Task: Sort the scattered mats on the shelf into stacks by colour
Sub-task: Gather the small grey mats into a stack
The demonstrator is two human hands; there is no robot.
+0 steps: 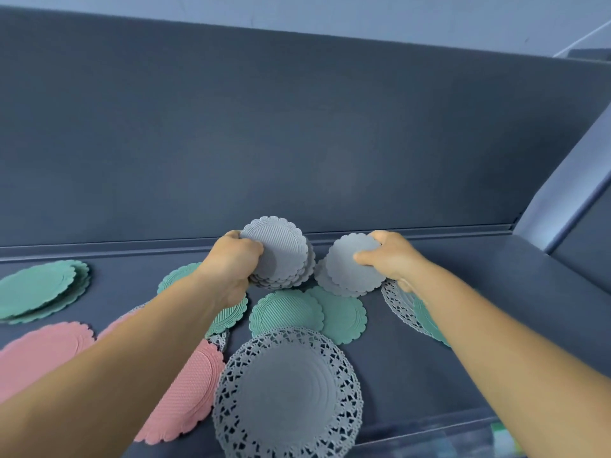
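My left hand (231, 262) grips a tilted bundle of several small grey scalloped mats (281, 252), lifted off the shelf. My right hand (390, 259) pinches another small grey mat (350, 266) that lies over two more grey ones. Below them lie two small green mats (287, 312) side by side. A large grey lace mat (287, 391) sits at the front. Pink mats (188, 391) lie at the lower left, partly under my left forearm. A stack of green mats (39, 292) rests at the far left. Under my right forearm a grey lace mat (396, 305) and a green one are partly hidden.
The dark grey shelf (463, 325) has a tall back panel (297, 143) close behind the mats and a side wall (568, 200) on the right. Its front edge runs along the lower right. Bare shelf surface shows to the right of my right arm.
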